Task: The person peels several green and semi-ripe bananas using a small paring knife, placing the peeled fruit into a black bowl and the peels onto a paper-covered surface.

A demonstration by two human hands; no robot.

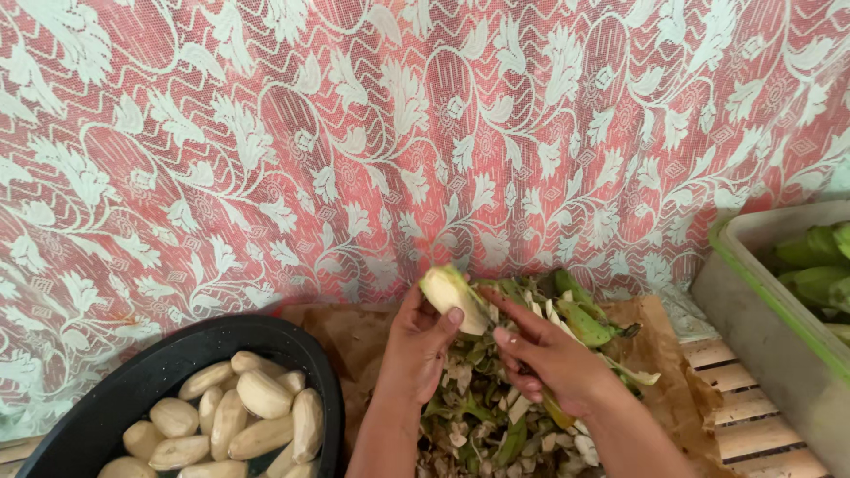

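My left hand (423,341) grips a partly peeled pale banana (452,296), its thumb pressed on the flesh. My right hand (549,354) is closed around what looks like a small knife, mostly hidden, with the forefinger stretched toward the banana's side. Both hands hover over a heap of green peelings (496,416) on brown paper (354,341). A black basin (133,381) at the lower left holds several peeled pale bananas (257,412) in water.
A grey plastic crate with a green rim (770,310) stands at the right with unpeeled green bananas (810,261) inside. Wooden slats (744,416) show beneath it. A red-and-white lace cloth (398,133) hangs behind everything.
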